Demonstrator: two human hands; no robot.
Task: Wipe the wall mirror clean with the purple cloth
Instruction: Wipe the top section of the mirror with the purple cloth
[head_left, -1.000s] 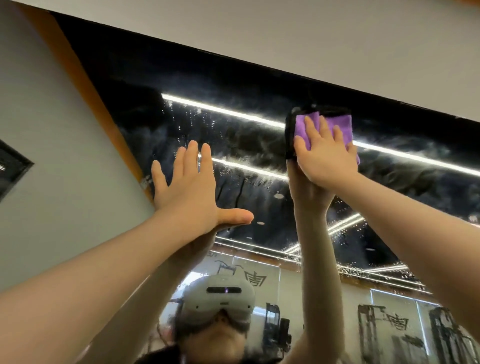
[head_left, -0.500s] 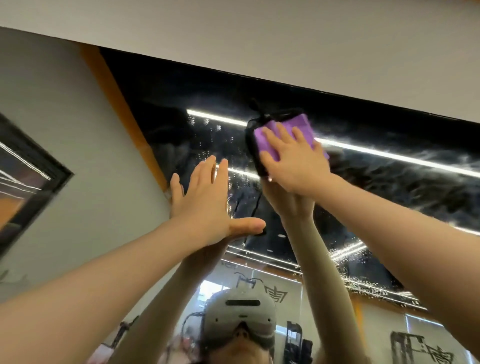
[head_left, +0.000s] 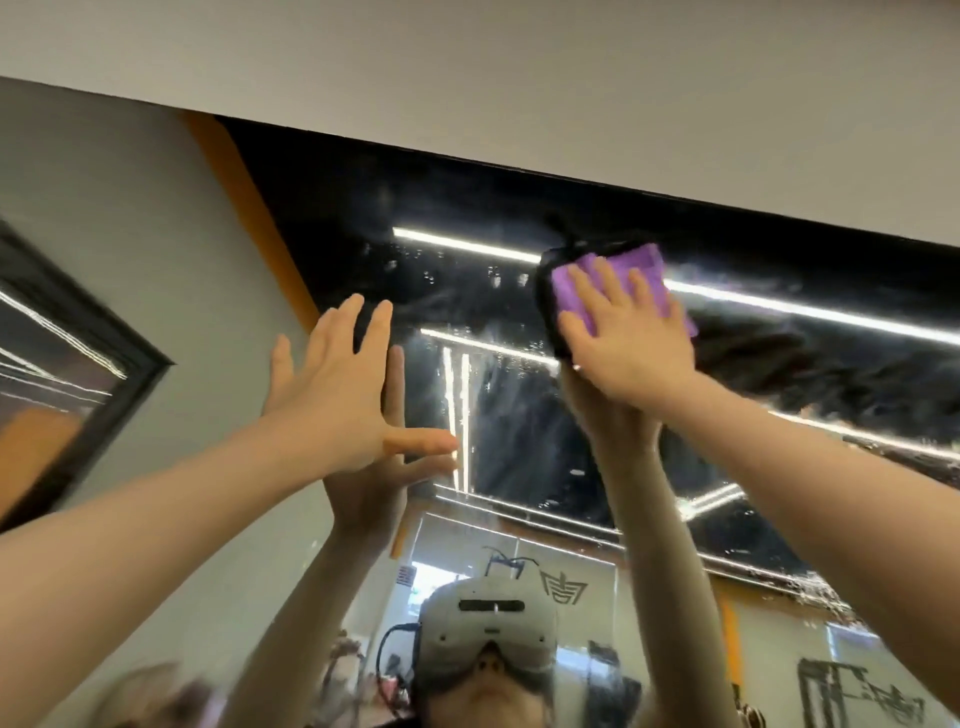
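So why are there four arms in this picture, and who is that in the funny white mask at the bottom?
There is only one person. A camera worn on their head looks up at a wall mirror, so you see two real arms and their reflections. The white mask is the headset, seen in the mirror.

The right hand presses a purple cloth flat against the glass with straight fingers, near the mirror's top edge. The left hand is spread open, flat on the glass, and holds nothing.

The glass shows wet drops and streaks. The bright lines are ceiling lights reflected in it. A dark picture frame hangs on the grey wall to the left.
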